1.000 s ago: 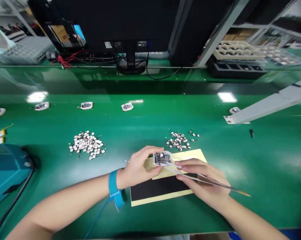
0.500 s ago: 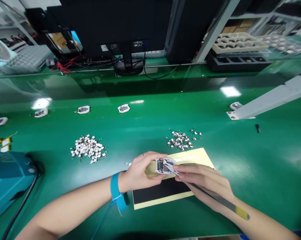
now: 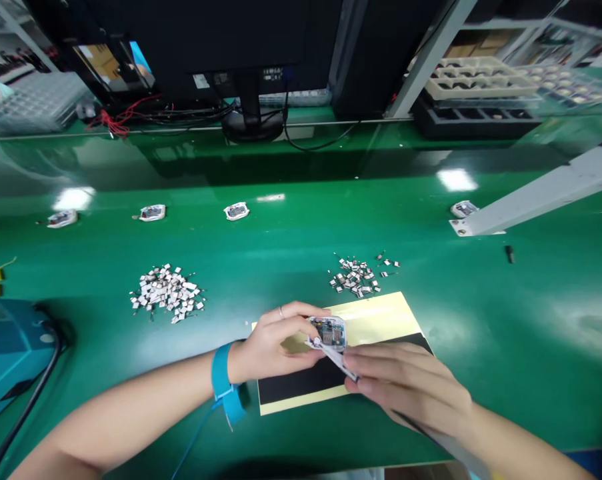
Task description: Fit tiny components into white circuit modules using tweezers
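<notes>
L hand (image 3: 273,347) pinches the small white-framed circuit module (image 3: 329,333) by its edges, thumb under and fingers over, holding it just above the yellow-and-black mat (image 3: 381,313). Compared w/ a second ago, the module is tipped more toward the camera and sits a bit nearer the mat's black half. R hand (image 3: 411,387) is closed around the tweezers (image 3: 338,357); a sec ago their long shank stuck out to the right past the wrist w/ its yellow end showing, now the hand has rolled over it and only the short front length shows. The tips have come from resting across the module's face down to its lower edge; whether they grip a part there I can't tell, too small and partly covered by the fingers. So the work looks like fine placing or seating at that lower edge, w/ the module steadied by the L hand.

Rel. to the mat: one pile of tiny silver parts (image 3: 357,277) lies just beyond its far edge, a bigger pile (image 3: 165,293) well off to its left. Blue wrist strap (image 3: 223,383) sits on the L wrist, near the mat's left edge. Three more modules (image 3: 237,211) lie in a row far beyond the mat.
</notes>
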Demonstrator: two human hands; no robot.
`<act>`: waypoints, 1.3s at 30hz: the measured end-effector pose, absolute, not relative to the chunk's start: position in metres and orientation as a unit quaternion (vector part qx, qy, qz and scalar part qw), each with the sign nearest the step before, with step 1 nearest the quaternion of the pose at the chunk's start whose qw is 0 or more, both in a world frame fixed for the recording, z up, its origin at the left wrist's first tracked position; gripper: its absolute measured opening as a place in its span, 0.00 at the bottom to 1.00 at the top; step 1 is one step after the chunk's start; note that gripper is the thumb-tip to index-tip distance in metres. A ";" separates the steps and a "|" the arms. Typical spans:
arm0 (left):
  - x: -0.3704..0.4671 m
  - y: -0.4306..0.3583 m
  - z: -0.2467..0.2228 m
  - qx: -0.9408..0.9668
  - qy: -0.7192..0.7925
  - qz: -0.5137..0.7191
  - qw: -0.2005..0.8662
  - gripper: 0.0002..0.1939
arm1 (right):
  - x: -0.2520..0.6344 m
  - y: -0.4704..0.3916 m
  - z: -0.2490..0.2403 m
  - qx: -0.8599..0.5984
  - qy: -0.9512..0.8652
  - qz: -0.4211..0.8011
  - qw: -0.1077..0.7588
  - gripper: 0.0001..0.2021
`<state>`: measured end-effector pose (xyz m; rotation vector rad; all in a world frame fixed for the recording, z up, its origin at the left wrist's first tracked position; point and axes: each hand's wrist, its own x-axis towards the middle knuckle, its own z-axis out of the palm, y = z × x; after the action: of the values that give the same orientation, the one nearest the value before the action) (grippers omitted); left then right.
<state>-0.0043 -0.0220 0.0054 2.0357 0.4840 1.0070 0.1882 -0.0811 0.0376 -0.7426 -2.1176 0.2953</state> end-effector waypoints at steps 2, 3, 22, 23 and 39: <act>-0.005 -0.022 0.005 0.797 0.199 0.405 0.401 0.06 | 0.184 -0.083 0.039 -0.355 -0.800 0.153 0.458 0.14; -0.005 -0.022 0.006 0.794 0.205 0.405 0.405 0.06 | 0.182 -0.084 0.040 -0.379 -0.775 0.166 0.477 0.15; -0.006 -0.025 0.001 0.783 0.199 0.409 0.425 0.06 | 0.179 -0.079 0.034 -0.410 -0.709 0.230 0.525 0.16; -0.006 -0.026 0.001 0.783 0.198 0.407 0.427 0.06 | 0.180 -0.078 0.034 -0.411 -0.701 0.249 0.527 0.16; -0.009 -0.027 -0.001 0.793 0.161 0.411 0.421 0.05 | 0.182 -0.073 0.033 -0.412 -0.678 0.348 0.500 0.13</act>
<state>-0.0091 -0.0268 -0.0006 1.9859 0.4035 1.0294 0.1820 -0.0729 0.0328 -0.9968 -1.6386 0.8419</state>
